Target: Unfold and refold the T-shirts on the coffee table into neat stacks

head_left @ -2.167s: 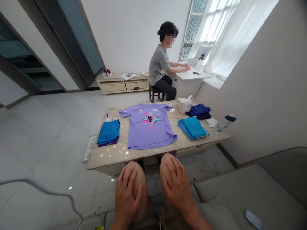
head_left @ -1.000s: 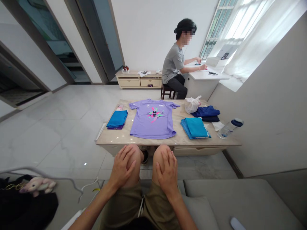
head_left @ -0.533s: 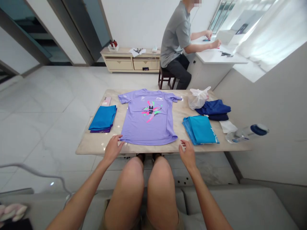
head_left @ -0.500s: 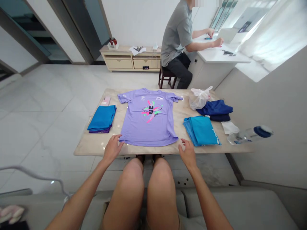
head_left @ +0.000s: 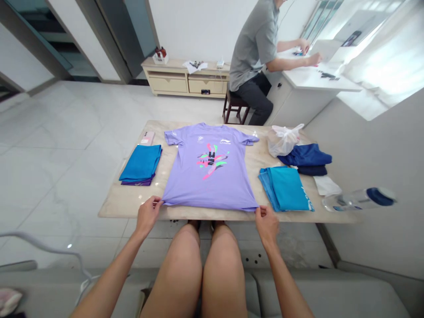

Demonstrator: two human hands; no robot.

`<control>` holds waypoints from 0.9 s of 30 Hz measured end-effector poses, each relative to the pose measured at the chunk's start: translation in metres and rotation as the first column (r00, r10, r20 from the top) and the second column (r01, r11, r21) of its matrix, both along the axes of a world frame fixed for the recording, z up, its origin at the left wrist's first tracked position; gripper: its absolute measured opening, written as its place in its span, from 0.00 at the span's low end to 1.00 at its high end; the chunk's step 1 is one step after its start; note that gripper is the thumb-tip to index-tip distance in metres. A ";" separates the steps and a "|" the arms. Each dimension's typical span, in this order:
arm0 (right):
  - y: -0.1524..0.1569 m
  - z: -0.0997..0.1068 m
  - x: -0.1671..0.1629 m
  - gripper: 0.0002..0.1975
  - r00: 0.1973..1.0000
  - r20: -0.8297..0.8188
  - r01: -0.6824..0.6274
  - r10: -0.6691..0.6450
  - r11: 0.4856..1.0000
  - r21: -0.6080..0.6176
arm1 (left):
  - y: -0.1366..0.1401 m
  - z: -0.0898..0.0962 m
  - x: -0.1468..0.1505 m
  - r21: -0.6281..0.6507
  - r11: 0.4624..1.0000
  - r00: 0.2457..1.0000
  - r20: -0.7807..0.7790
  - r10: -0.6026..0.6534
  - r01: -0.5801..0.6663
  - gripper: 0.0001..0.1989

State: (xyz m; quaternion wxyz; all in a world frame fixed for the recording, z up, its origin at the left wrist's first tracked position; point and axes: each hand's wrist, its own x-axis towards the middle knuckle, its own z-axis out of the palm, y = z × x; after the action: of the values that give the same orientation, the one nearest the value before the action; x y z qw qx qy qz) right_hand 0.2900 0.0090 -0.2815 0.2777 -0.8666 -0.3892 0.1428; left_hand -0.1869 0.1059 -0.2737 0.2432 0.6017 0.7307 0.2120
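A purple T-shirt [head_left: 188,185] with a bright print on its chest lies spread on the table [head_left: 129,203], its hem toward me. At the hem's left corner, my left hand [head_left: 148,215] pinches the cloth. The opposite corner is between the closed fingers of my right hand [head_left: 266,223]. Between the two hands the hem is pulled fairly straight along the table's near edge. Folded blue cloth [head_left: 141,162] lies left of the shirt, on top of something dark purple. To the right is a folded turquoise garment [head_left: 287,189] with white lettering.
A clear plastic bag [head_left: 283,140], dark blue folded clothes [head_left: 306,158], a white paper [head_left: 327,185] and a water bottle [head_left: 359,198] are at the table's right. A pink phone-like object [head_left: 147,138] lies far left. Beyond, a person [head_left: 253,48] sits at a white counter [head_left: 318,81].
Both hands have closed on the shirt's hem corners, which were loose before. The hem is now drawn wider and nearer to me. The camera view has shifted slightly.
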 end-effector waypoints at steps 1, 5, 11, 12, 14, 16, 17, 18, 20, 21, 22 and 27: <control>-0.013 0.002 -0.003 0.19 1.000 0.004 0.004 -0.004 0.999 -0.048 | -0.012 0.000 -0.005 -0.011 1.000 1.000 0.001 0.013 -0.013 0.12; -0.069 0.001 -0.008 0.15 0.992 -0.011 -0.126 0.128 0.956 -0.264 | -0.059 -0.008 -0.035 -0.118 0.993 0.997 -0.072 -0.029 0.021 0.11; -0.082 -0.001 -0.005 0.15 0.925 0.193 -0.307 0.328 0.943 -0.131 | -0.057 0.003 -0.045 -0.153 0.977 0.919 -0.342 -0.196 0.152 0.20; -0.068 -0.001 -0.009 0.16 0.907 0.249 -0.342 0.338 0.939 -0.029 | -0.045 0.006 -0.034 -0.077 0.980 0.911 -0.361 -0.199 0.184 0.22; -0.034 -0.004 -0.021 0.21 0.869 0.298 -0.441 0.396 0.892 0.101 | -0.018 0.010 -0.005 0.078 0.956 0.906 -0.350 -0.238 0.282 0.24; 0.003 -0.014 -0.037 0.26 0.830 0.292 -0.523 0.476 0.846 0.108 | 0.009 0.005 0.027 0.164 0.905 0.889 -0.321 -0.326 0.391 0.27; 0.019 -0.021 -0.044 0.28 0.817 0.287 -0.540 0.501 0.838 0.076 | 0.021 -0.001 0.040 0.172 0.886 0.877 -0.315 -0.364 0.430 0.28; 0.032 -0.029 -0.050 0.31 0.811 0.285 -0.541 0.510 0.841 0.033 | 0.031 -0.009 0.051 0.165 0.877 0.867 -0.315 -0.386 0.451 0.29; 0.051 -0.046 -0.057 0.35 0.815 0.300 -0.510 0.496 0.859 -0.036 | 0.045 -0.028 0.062 0.140 0.883 0.859 -0.338 -0.383 0.449 0.32; 0.057 -0.053 -0.058 0.36 0.816 0.316 -0.494 0.485 0.868 -0.056 | 0.051 -0.036 0.063 0.136 0.890 0.859 -0.358 -0.365 0.435 0.33; 0.063 -0.057 -0.057 0.37 0.812 0.334 -0.485 0.478 0.872 -0.068 | 0.057 -0.043 0.063 0.141 0.897 0.859 -0.380 -0.342 0.420 0.34; 0.090 -0.048 -0.044 0.38 0.787 0.399 -0.474 0.471 0.875 -0.098 | 0.085 -0.042 0.059 0.193 0.904 0.855 -0.447 -0.264 0.381 0.35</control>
State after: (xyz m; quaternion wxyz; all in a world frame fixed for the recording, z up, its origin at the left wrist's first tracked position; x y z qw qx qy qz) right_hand 0.2458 0.0992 -0.3294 0.1482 -0.7510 -0.6431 0.0209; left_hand -0.1277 0.1909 -0.3161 0.0307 0.7752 0.6162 0.1360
